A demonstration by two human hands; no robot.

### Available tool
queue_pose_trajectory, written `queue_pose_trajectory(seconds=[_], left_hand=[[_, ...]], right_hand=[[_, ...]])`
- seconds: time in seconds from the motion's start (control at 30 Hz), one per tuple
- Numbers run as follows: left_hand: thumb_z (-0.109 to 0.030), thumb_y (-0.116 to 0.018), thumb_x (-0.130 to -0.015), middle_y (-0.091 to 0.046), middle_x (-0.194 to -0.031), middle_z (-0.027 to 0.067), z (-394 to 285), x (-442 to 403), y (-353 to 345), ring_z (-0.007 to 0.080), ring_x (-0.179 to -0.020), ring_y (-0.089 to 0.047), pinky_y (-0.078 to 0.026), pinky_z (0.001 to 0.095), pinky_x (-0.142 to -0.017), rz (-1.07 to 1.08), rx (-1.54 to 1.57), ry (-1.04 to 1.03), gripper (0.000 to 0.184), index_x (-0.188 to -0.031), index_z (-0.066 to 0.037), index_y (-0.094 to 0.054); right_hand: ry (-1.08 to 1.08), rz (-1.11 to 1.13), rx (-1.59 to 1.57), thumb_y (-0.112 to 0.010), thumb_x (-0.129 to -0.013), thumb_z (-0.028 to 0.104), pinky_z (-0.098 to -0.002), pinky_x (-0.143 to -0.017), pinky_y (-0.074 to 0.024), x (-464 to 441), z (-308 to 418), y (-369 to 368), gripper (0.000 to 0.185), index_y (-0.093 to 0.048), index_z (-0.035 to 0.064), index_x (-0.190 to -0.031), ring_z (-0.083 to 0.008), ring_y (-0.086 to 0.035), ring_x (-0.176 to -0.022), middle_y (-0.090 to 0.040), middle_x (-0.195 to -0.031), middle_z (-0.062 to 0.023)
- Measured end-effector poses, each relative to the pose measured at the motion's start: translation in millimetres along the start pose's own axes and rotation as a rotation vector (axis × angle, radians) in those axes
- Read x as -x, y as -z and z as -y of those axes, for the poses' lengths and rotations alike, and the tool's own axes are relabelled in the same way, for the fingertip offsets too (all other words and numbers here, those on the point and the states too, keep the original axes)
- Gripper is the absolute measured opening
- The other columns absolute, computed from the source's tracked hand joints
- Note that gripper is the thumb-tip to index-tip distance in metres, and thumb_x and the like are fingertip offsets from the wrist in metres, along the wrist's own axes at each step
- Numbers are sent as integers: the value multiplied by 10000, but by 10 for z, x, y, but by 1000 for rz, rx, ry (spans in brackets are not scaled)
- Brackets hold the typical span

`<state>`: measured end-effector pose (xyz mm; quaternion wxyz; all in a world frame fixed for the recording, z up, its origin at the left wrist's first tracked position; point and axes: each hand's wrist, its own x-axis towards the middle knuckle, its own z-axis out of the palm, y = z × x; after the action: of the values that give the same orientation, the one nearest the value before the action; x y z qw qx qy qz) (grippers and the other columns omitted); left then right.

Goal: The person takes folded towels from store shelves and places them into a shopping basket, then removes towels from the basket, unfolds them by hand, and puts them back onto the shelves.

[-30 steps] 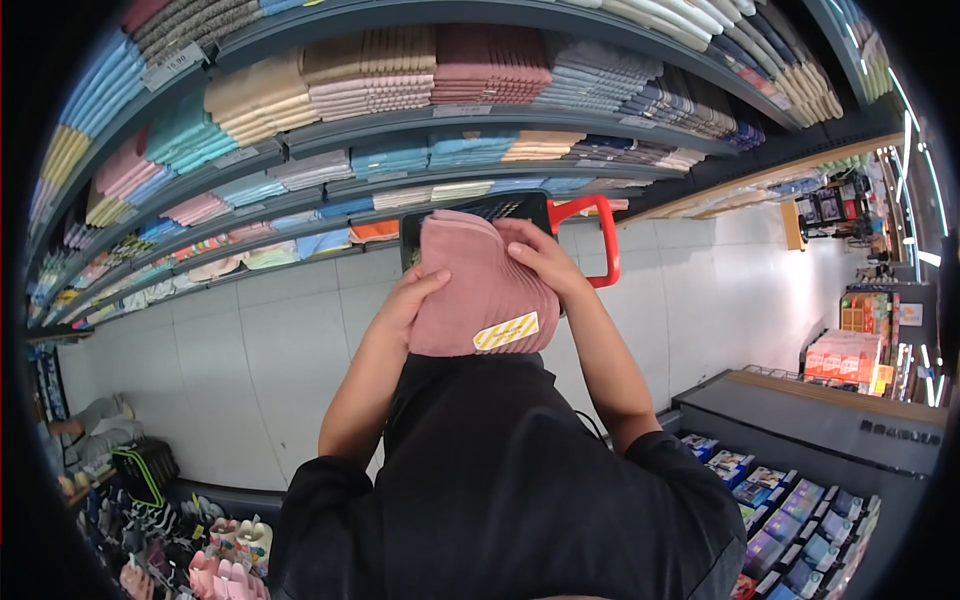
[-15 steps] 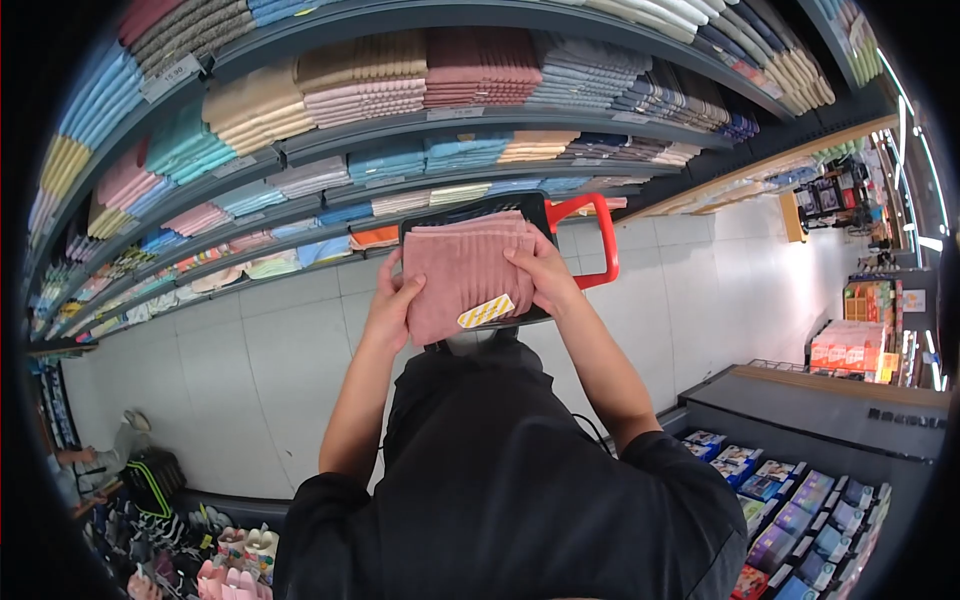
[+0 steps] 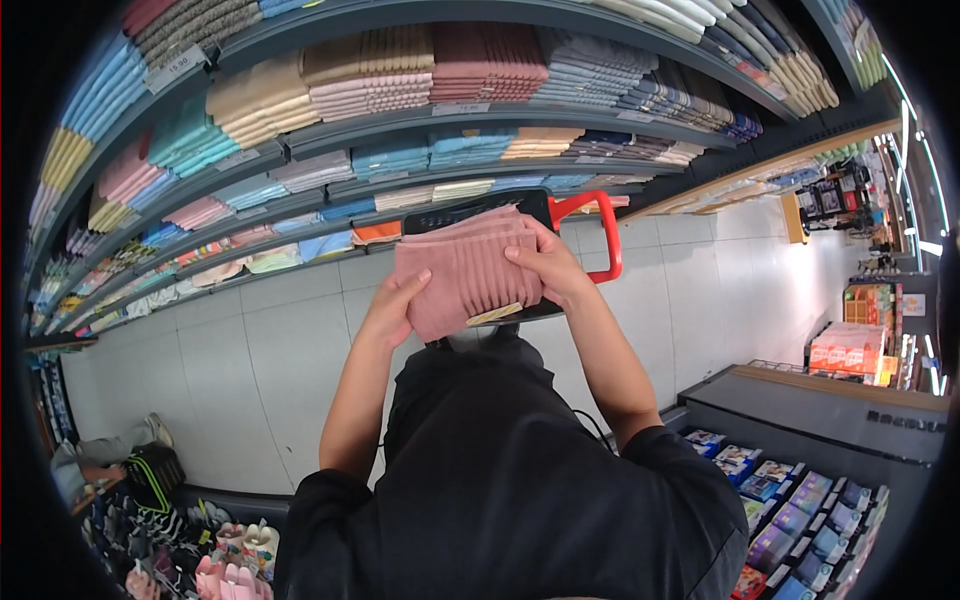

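Note:
A folded pink towel [image 3: 465, 270] with a ribbed band is held between my two hands, in front of my body. My left hand [image 3: 397, 305] grips its left edge, the thumb lying on top. On the right edge my right hand [image 3: 548, 268] has its thumb on the ribbed part, with the other fingers behind. A yellow-and-white striped label [image 3: 496, 315] shows at the towel's lower edge, partly turned away. Beneath the towel is a dark shopping basket [image 3: 480, 208] with a red handle [image 3: 612, 235]; the towel hides most of its inside.
Shelves [image 3: 385, 118] of folded towels in many colours curve across the front. Behind on the left, slippers [image 3: 235, 575] hang near a person's leg and shoe [image 3: 150, 432] and a black-and-green basket [image 3: 153, 480]. Boxed goods [image 3: 790, 520] fill a rack at right. Pale tiles [image 3: 235, 340] cover the floor.
The towel has tilted and its layers have shifted, so the ribbed band faces up more and the label shows less. Both hands stay on it. The other person's foot has moved slightly right.

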<state>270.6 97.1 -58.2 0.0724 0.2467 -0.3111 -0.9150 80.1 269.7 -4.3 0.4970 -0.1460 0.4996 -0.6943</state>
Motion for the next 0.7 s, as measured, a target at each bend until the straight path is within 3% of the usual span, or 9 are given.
queue_pose_trajectory(seconds=[0.1, 0.2, 0.3, 0.4, 0.5, 0.6, 0.7], left_hand=[[-149, -690, -868, -652, -1122, 107, -6, -26, 22, 196, -1007, -644, -513, 349, -894, -47, -17, -102, 407, -1205, 35, -557], [-163, -698, -862, -668, -1073, 95, -84, 45, -59, 176, -970, -650, -522, 327, -847, -61, -185, -178, 332, -1123, 27, -617], [-198, -731, -825, -691, -987, 110, -134, 53, -100, 203, -884, -667, -521, 325, -769, -124, -666, -238, 275, -994, 12, -673], [-217, -753, -776, -682, -904, 137, -193, 62, -248, 268, -795, -664, -510, 346, -709, -70, -1137, -567, 268, -891, 14, -680], [-212, -746, -750, -658, -901, 169, -184, 60, -327, 332, -769, -645, -504, 371, -693, -48, -1273, -462, 281, -887, 21, -669], [-207, -738, -756, -660, -913, 176, -156, 53, -373, 334, -786, -650, -506, 375, -694, -45, -1303, -517, 270, -881, 21, -667], [-205, -739, -755, -654, -924, 186, -65, 2, -370, 340, -807, -655, -507, 378, -693, -24, -1187, -721, 273, -891, 21, -668]], right_hand=[[42, -13, 2, -657, -866, 48, -336, -947, -475, -24, -19, 37, 489, -477, 48, -1321, -165, -549, -1140, -572, -1231, -76], [110, -95, 258, -655, -867, 74, -343, -940, -470, -116, -151, 189, 481, -483, 39, -1315, -182, -541, -1156, -572, -1223, -83], [317, -308, 765, -666, -848, 94, -344, -936, -470, -162, -300, 231, 457, -525, 51, -1280, -210, -545, -1161, -572, -1223, -97], [405, -157, 904, -685, -822, 114, -356, -944, -470, -40, -53, -121, 428, -576, 78, -1234, -256, -542, -1170, -570, -1232, -107], [525, 23, 1065, -704, -789, 96, -351, -969, -453, 9, 15, -441, 423, -606, 72, -1200, -268, -528, -1202, -588, -1216, -119], [577, 76, 1103, -703, -784, 89, -351, -914, -480, -51, -13, -506, 370, -635, 93, -1148, -277, -551, -1158, -599, -1186, -128], [530, 82, 1121, -698, -781, 79, -356, -883, -489, -60, 13, -498, 289, -659, 86, -1068, -273, -572, -1103, -614, -1120, -115]])
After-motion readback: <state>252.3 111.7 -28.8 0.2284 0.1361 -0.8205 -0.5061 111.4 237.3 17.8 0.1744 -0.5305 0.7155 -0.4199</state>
